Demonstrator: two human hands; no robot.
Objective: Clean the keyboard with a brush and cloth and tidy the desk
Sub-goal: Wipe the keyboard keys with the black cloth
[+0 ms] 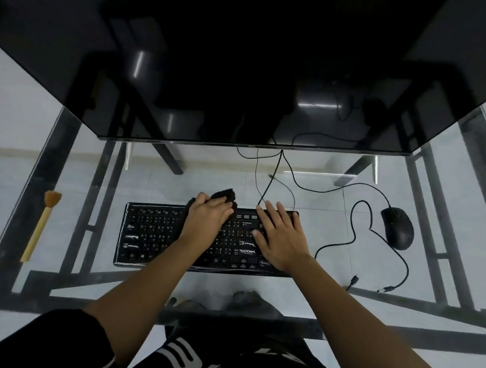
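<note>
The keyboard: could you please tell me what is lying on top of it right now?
The left hand holds a dark cloth on the keyboard, at its upper middle, and the right hand rests flat on its right part. What lies beneath both is hidden.

Dim, cool, flat light; colours muted. Strong vignetting at corners, wide-angle bending at edges. Glass desk [328, 298] hazy with faint glare. Streak reflections seen on dark monitor [242, 71]. Keyboard [154, 235] glossy highlights; focus soft throughout.
</note>
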